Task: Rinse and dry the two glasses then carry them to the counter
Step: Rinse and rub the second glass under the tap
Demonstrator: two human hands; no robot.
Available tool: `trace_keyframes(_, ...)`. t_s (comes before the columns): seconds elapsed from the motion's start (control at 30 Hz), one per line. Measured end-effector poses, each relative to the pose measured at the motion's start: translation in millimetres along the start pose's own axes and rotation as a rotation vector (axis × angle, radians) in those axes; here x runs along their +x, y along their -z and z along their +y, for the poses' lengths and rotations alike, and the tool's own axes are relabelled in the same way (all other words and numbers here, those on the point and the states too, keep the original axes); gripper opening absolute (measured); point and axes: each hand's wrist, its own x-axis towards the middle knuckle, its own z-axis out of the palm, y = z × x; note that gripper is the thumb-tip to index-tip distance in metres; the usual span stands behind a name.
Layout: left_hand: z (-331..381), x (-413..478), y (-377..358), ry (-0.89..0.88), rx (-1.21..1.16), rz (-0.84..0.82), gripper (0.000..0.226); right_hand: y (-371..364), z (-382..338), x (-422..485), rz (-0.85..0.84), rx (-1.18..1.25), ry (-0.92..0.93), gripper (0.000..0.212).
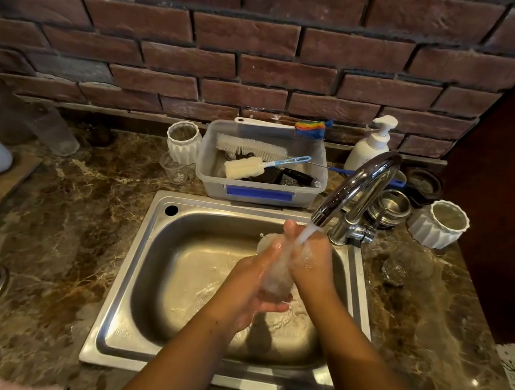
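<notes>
Both hands, left hand (248,281) and right hand (311,261), clasp a glass (276,276) under the tap (357,186) (water running). A second glass (407,264) stands on the counter (62,222).

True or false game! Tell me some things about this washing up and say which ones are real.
Water runs from the tap onto the glass. True.
Only one hand holds that glass. False: the left hand and right hand both grip it.
A second glass sits on the counter, right of the sink. True.
The plastic tub is empty. False: brushes lie in it.
</notes>
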Motion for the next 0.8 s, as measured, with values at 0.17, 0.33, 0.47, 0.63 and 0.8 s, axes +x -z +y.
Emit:
trace_keyframes(0.17, -0.3, 2.3, -3.0, 0.073, -0.382, 0.024, 0.044, -10.6, -3.2, -6.8, -0.037, 0.012, -0.041, 0.011)
trace_keyframes(0.33, -17.7, 8.4, 1.8, 0.119, -0.464, 0.039, 0.054, -2.6, -6.6, -16.5, -0.069, -0.061, 0.102, 0.008)
trace_keyframes(0.47, -18.2, 6.3, -0.1, 0.027, -0.182, 0.037, 0.052, 1.9, -14.1, -4.6, -0.056, -0.206, 0.044, 0.037)
trace_keyframes(0.63, -14.2, 5.7, -4.0, 0.035, -0.13, -0.005, 0.057, 6.3, -13.7, 2.7, -0.016, -0.069, -0.012, 0.023)
trace_keyframes(0.8, -9.1, 10.4, -4.9, 0.071, -0.453, 0.087, 0.049, -7.7, -4.1, -8.7, -0.074, 0.017, -0.093, 0.015)
